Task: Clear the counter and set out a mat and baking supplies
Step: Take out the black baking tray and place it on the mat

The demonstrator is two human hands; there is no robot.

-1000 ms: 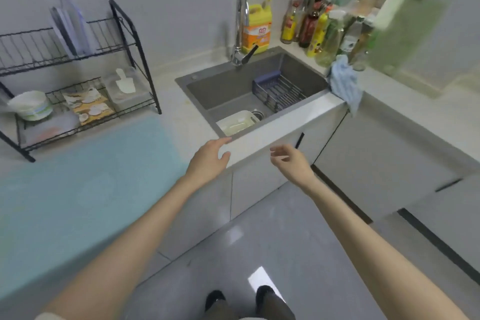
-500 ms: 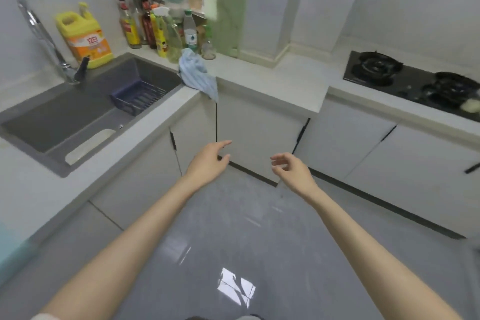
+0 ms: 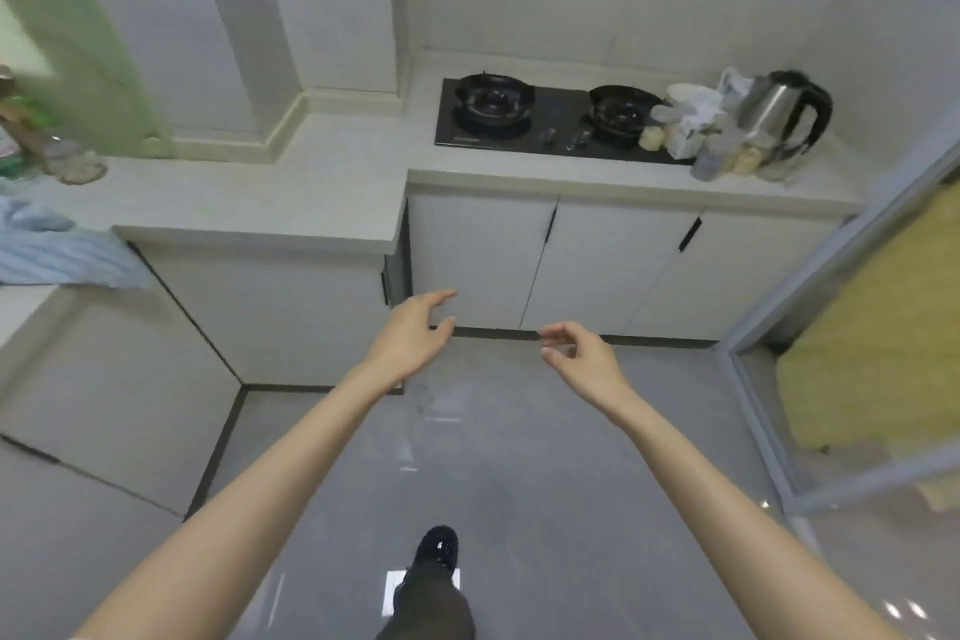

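Both my hands hang in mid-air over the grey floor, in front of the white cabinet doors. My left hand [image 3: 413,334] has relaxed, slightly spread fingers and holds nothing. My right hand [image 3: 579,354] has loosely curled fingers and is also empty. On the counter [image 3: 322,182] at the far right, beside the black two-burner stove [image 3: 540,120], stands a cluster of small jars, cups and a white bowl [image 3: 691,130]. The mat is out of view.
A steel kettle [image 3: 784,114] stands at the right end of the counter. A green cutting board [image 3: 78,62] leans on the wall at the left, with bottles beside it. A blue cloth [image 3: 57,250] hangs over the left counter edge. A doorway frame [image 3: 831,265] is at the right.
My view has swung right, from the sink and dish rack to the stove corner. Both hands stayed empty and held out in front of me.
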